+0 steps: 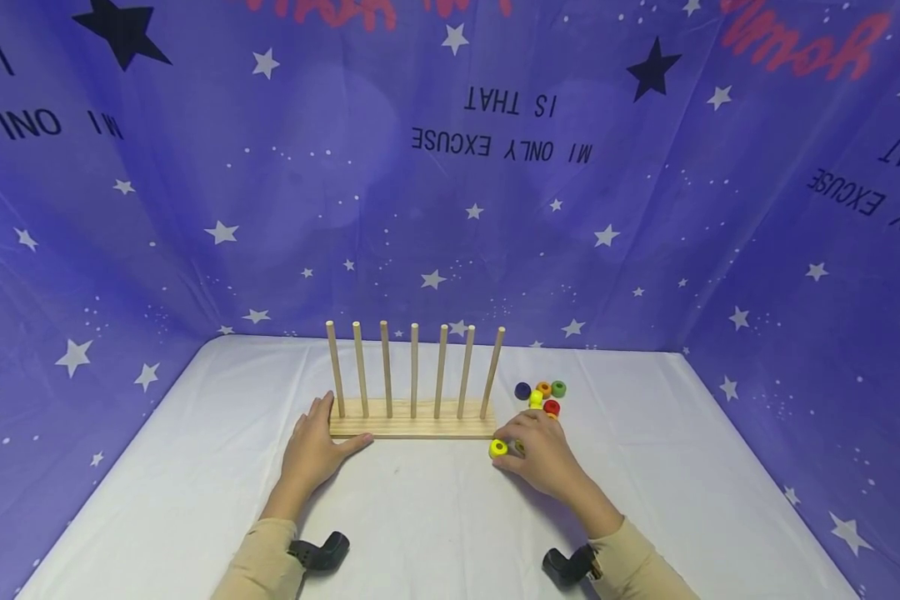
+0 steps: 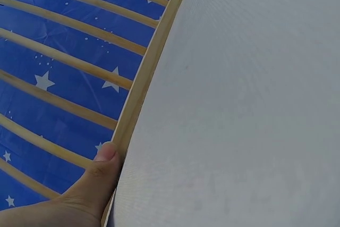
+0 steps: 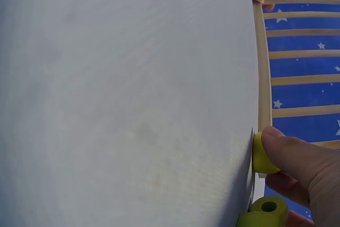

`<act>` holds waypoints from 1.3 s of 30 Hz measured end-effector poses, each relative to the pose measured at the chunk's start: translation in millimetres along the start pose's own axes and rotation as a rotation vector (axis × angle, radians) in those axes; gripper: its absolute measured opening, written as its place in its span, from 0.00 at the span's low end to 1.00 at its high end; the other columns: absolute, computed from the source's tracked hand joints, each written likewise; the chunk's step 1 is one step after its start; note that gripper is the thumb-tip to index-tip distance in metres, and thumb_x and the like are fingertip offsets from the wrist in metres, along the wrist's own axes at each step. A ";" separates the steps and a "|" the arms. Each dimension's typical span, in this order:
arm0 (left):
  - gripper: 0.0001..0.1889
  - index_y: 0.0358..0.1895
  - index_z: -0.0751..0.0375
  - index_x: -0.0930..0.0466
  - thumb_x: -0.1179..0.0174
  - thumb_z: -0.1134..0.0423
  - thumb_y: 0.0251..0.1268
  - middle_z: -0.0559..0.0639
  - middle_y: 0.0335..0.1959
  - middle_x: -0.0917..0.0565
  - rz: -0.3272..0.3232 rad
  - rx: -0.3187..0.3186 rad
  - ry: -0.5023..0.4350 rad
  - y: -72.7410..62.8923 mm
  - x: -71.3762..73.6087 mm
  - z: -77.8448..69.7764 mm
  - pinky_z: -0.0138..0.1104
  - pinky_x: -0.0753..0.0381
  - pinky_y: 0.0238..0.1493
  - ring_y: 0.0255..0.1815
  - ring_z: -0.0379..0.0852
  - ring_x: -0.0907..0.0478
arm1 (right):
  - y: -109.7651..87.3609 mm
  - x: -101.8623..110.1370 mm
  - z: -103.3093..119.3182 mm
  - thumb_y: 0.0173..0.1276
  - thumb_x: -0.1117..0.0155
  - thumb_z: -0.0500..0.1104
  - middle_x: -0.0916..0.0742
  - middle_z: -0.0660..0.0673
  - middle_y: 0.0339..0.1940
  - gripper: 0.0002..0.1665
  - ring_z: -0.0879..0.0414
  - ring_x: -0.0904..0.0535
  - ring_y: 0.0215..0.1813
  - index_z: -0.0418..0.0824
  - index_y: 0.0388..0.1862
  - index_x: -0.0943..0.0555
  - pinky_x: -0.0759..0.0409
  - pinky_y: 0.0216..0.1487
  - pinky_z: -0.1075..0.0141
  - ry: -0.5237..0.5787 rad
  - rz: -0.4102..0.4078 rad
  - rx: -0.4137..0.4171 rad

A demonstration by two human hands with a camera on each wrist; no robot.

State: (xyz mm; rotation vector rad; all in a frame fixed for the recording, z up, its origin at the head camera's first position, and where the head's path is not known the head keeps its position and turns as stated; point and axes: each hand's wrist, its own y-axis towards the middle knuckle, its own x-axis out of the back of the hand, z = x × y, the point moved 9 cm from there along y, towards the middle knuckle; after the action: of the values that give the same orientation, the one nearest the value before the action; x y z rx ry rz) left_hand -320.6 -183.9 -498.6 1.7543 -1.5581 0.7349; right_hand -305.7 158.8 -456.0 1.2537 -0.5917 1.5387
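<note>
A wooden peg stand [image 1: 420, 427] with a row of several upright dowels stands on the white table. My left hand [image 1: 315, 446] grips its left end, the thumb along the front edge and the fingers round the side; in the left wrist view the thumb [image 2: 106, 155] lies on the base. Just off the stand's right front corner, my right hand [image 1: 540, 450] pinches a yellow bead [image 1: 498, 448] between thumb and fingers. In the right wrist view this yellow bead [image 3: 262, 155] sits low against the cloth. Another yellow bead [image 3: 269, 206] with a hole lies beneath that hand.
Behind my right hand lie loose beads: dark blue [image 1: 522, 390], orange [image 1: 543, 388], green [image 1: 558, 388], red [image 1: 551, 407] and yellow [image 1: 536, 398]. A white cloth [image 1: 420, 517] covers the table. Purple star-printed fabric [image 1: 390, 208] hangs at the back and sides.
</note>
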 end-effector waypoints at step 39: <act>0.63 0.77 0.71 0.49 0.32 0.30 0.48 0.75 0.76 0.44 -0.004 0.023 0.043 6.4 -5.6 2.2 0.64 0.47 0.76 0.75 0.77 0.47 | 1.4 1.1 -1.4 0.55 0.22 0.50 0.11 0.51 0.43 0.19 0.47 0.25 0.61 0.48 0.45 0.13 0.32 0.65 0.44 0.025 -0.038 0.012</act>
State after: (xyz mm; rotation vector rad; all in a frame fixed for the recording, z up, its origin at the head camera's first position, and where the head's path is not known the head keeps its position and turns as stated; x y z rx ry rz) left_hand -327.7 -182.6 -503.6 1.7461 -1.5230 0.7863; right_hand -307.5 159.9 -455.1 1.2461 -0.5402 1.5264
